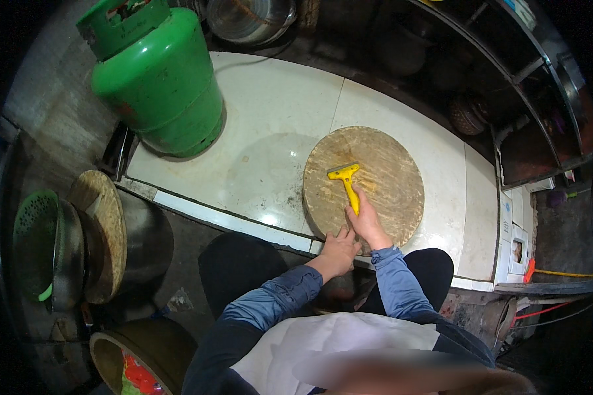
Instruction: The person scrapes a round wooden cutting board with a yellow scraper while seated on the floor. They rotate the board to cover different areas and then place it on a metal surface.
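A round, worn wooden chopping block (389, 171) sits on the white tiled platform (277, 99) in front of me. My right hand (370, 224) is closed around the handle of a yellow scraper (350, 185). The scraper's wide head lies over the block's top, near its middle, pointing away from me. My left hand (339, 251) is at the block's near edge, just left of the right hand. Its fingers are spread against the rim and hold nothing.
A green gas cylinder (171, 85) stands on the platform's far left. Left of the platform are a green colander (33, 230), a round wooden board (102, 230) and a large pot (148, 234). A brown bin (109, 345) stands near left. Dark shelving (540, 105) lines the right.
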{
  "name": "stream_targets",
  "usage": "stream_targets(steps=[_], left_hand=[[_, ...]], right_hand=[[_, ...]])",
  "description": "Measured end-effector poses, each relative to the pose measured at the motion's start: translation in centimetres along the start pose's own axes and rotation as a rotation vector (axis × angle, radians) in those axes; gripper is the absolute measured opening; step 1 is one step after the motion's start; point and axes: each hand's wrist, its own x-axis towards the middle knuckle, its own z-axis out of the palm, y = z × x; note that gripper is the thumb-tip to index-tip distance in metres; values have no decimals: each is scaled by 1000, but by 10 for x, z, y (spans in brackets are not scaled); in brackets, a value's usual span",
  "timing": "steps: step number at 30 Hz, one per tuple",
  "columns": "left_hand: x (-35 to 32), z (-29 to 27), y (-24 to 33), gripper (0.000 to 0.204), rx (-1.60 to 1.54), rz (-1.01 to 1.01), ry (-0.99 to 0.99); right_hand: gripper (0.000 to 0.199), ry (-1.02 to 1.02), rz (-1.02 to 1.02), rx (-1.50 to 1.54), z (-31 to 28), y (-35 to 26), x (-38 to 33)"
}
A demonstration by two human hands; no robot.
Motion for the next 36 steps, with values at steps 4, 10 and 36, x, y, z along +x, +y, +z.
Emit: stream_targets(steps=[4, 10, 36], left_hand=[[1, 0, 0, 52, -8, 6, -3], [1, 1, 0, 53, -16, 0, -27], [12, 7, -1, 46, 1, 16, 119]], right_hand=[[55, -21, 68, -26, 0, -1, 2], [58, 34, -9, -25, 6, 5, 4], [48, -6, 16, -5, 1, 5, 14]])
